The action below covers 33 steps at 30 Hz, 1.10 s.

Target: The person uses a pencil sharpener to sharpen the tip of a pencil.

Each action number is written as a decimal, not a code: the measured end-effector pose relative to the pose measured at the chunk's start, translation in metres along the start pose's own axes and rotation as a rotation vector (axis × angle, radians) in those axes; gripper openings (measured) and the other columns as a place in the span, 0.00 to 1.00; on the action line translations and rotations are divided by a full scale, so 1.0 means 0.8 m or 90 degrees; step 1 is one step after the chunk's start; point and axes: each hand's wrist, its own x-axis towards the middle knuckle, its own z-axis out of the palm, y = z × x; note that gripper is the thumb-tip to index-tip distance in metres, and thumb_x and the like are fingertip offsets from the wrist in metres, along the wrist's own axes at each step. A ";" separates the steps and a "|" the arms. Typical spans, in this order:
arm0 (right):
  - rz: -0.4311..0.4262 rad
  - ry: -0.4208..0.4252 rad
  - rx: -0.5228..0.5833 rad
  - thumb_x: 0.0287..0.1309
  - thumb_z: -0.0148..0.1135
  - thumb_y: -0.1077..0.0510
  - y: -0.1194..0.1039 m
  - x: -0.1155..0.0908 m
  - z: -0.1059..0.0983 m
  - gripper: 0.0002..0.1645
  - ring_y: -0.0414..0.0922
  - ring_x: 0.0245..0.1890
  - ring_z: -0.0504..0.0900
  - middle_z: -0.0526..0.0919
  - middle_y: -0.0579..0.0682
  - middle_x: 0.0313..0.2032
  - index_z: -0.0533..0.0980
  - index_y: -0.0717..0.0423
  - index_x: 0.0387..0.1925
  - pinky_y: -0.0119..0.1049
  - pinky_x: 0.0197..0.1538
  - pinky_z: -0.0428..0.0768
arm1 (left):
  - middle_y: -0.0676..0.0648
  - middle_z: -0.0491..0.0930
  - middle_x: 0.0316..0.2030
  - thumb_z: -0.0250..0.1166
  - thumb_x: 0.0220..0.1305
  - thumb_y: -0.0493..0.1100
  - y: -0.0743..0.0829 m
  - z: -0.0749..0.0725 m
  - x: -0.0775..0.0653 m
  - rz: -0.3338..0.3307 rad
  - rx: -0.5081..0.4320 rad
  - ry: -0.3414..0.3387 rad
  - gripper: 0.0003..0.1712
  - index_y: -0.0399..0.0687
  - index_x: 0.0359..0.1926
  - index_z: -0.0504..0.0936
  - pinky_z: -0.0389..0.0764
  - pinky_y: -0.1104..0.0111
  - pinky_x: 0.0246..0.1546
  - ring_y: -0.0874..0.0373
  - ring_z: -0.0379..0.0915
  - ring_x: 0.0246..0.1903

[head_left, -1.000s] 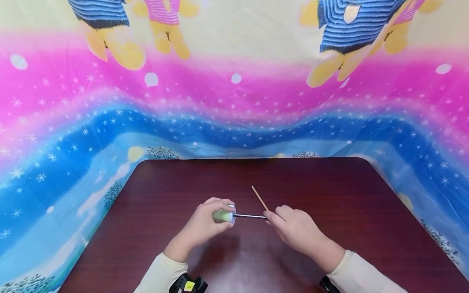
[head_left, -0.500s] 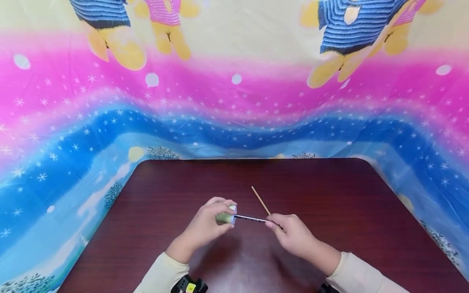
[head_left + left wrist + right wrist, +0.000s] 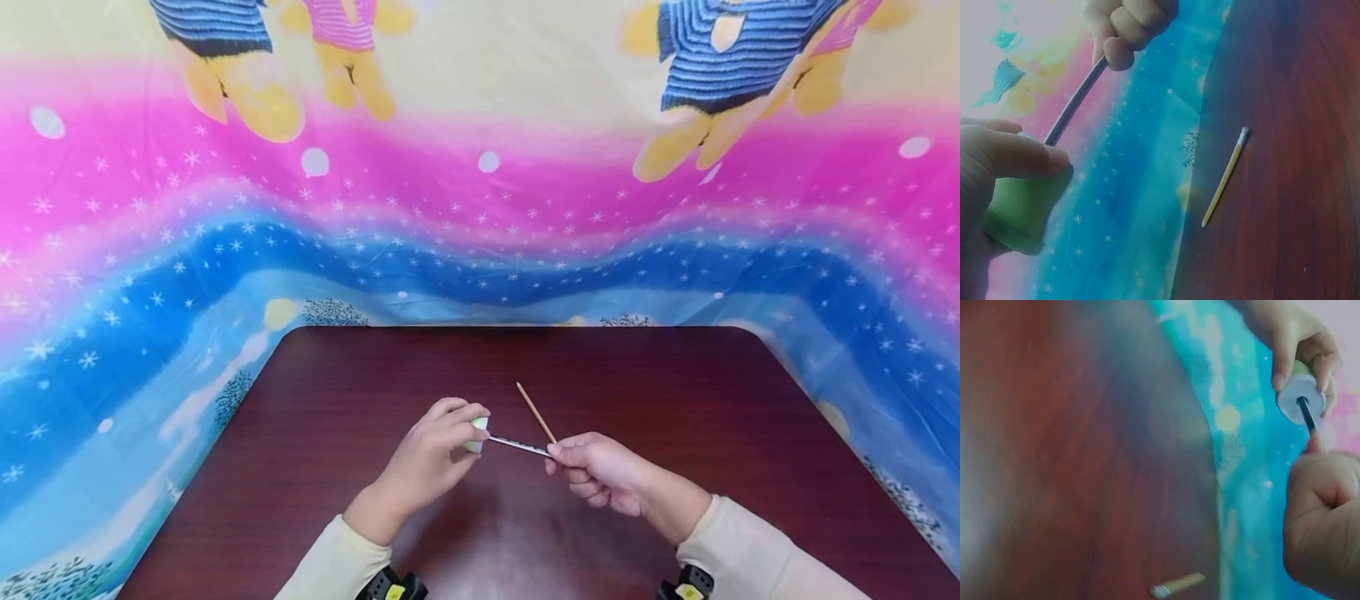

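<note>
My left hand grips a small pale green sharpener above the dark red table; the left wrist view shows its green body between my thumb and fingers. A dark pencil sticks out of it to the right, and my right hand pinches its far end. The right wrist view shows the sharpener's round white face with the dark pencil entering its hole. A second, yellow pencil lies loose on the table just behind my hands, also in the left wrist view.
A bright cloth with pink and blue bands, stars and cartoon bears hangs behind and around the table. The table's back edge runs across the middle of the head view. Both forearms wear cream sleeves.
My right hand has turned on the dark pencil, its knuckles rolling down and to the right. My left hand has shifted a little to the right and covers more of the sharpener.
</note>
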 end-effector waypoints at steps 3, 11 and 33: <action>-0.087 0.054 -0.238 0.69 0.52 0.51 -0.002 -0.001 0.002 0.16 0.36 0.14 0.64 0.68 0.43 0.15 0.78 0.60 0.38 0.29 0.16 0.62 | 0.50 0.84 0.43 0.77 0.40 0.30 -0.002 -0.001 -0.002 -0.055 -0.032 -0.019 0.17 0.46 0.34 0.85 0.80 0.67 0.45 0.53 0.75 0.47; -0.756 0.386 -1.022 0.73 0.46 0.47 0.029 0.013 -0.004 0.20 0.42 0.19 0.71 0.72 0.44 0.24 0.80 0.54 0.39 0.32 0.17 0.69 | 0.49 0.82 0.47 0.74 0.48 0.32 0.000 -0.009 -0.008 -0.314 -0.203 -0.129 0.18 0.45 0.42 0.85 0.80 0.70 0.42 0.54 0.74 0.48; -0.015 -0.028 0.036 0.71 0.47 0.57 0.006 -0.006 0.006 0.16 0.32 0.10 0.50 0.53 0.39 0.12 0.74 0.62 0.31 0.25 0.14 0.47 | 0.48 0.84 0.43 0.77 0.38 0.28 0.001 0.003 -0.007 0.027 -0.020 0.018 0.17 0.46 0.31 0.84 0.78 0.67 0.49 0.51 0.76 0.46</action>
